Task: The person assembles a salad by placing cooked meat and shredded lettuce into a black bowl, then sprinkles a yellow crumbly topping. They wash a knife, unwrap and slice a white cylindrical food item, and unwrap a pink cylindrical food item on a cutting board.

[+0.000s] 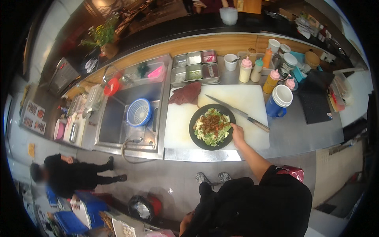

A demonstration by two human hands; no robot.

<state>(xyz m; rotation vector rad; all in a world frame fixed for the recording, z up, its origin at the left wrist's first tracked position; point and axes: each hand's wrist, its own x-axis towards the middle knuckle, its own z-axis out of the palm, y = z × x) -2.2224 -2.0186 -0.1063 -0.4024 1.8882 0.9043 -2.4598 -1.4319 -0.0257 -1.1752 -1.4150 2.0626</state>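
Salad bowl [196,139]: on the white cutting board [177,130]; I judge it stiff, fairly light, its loose filling easily spilled.
Best hold: opposite rims, kept level.
Right hand [237,134]: partly closed at the bowl's right rim (fingertips underneath hidden).
Left hand: low beside the body; grip I cannot tell.
Knife [240,113]: just beyond, obstructing.
Board's far side: dark-red cloth [184,94], squeeze bottle [245,70].

A smooth grey floor [177,175] spread across the lower centre of the frame. Above it, a long stainless-steel counter [319,132] curved through the middle, with a rectangular steel sink [114,122] left of centre. Behind ran a light-brown wooden panel [233,46] beneath a glossy black ledge [173,36]. Warm light [103,2] glowed at the upper left.
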